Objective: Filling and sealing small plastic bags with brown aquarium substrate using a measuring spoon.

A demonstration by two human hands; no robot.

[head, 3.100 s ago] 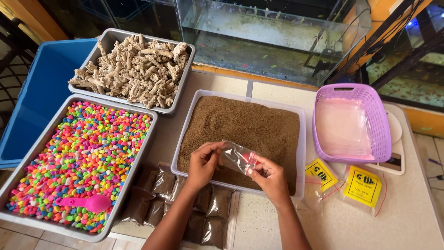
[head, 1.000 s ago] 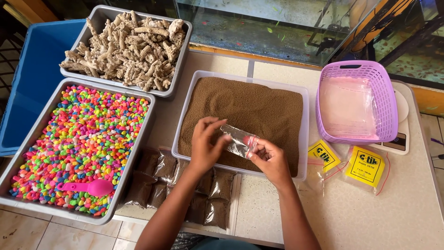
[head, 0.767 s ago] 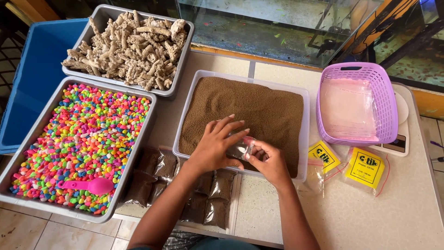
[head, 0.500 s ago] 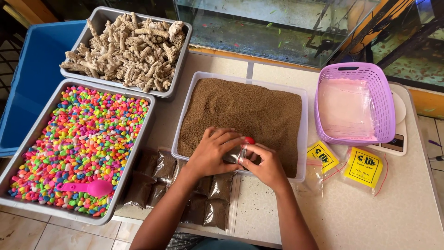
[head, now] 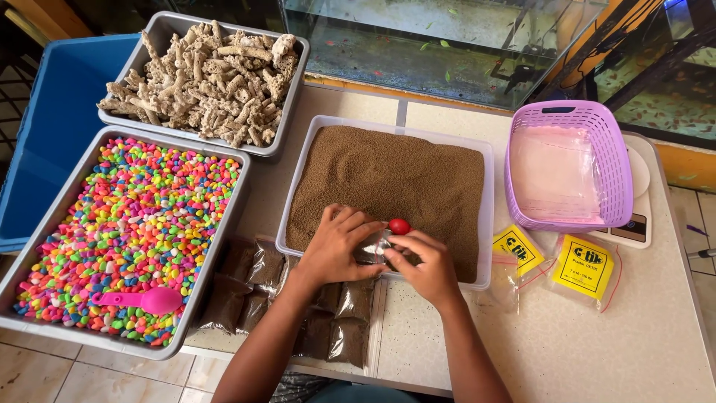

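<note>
The small clear bag (head: 373,248) lies low over the near edge of the clear tub of brown granules (head: 447,149), caught between both hands and mostly hidden by them. The left hand (head: 337,246) covers the bag's left side, its fingers (head: 356,222) curled down and closed on the plastic. The right hand (head: 421,263) meets it from the right, fingers (head: 403,240) bent and pinching the bag's edge; a small red scoop (head: 400,226) shows just above them, though whether those fingers grip it cannot be told. Both forearms reach up from the near edge of the worktop (head: 522,351), passing over a row of filled brown packets (head: 253,287). To the left sits a grey tray of coloured pebbles (head: 142,216) with a pink spoon (head: 142,301). Further back are a tray of coral pieces (head: 209,75) and a purple basket (head: 619,172).
</note>
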